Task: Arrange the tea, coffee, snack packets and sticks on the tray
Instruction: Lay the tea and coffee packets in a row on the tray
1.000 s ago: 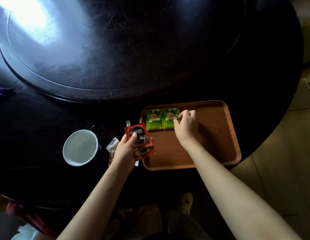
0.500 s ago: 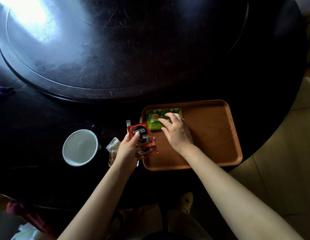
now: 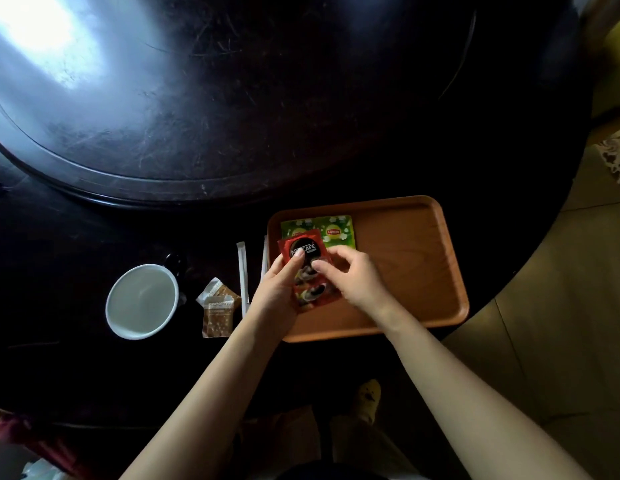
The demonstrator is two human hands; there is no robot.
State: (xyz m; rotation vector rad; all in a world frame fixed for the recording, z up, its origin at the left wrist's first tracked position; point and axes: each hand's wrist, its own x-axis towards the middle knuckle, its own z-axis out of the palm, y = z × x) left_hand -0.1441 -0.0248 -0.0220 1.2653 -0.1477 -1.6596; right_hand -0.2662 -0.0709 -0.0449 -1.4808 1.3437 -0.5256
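I'm pinching the red foil coffee sachets in both hands, separating them above the orange wooden tray for placing.

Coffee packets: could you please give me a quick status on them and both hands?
Left hand and right hand both on red coffee packets, over tray. Packets overlap green tea packets. Snack packets, sticks on table.

Beyond your hands, a dark round table carries a raised turntable, glare pooling at its far left. To your right, tan floor tiles and a patterned rug.
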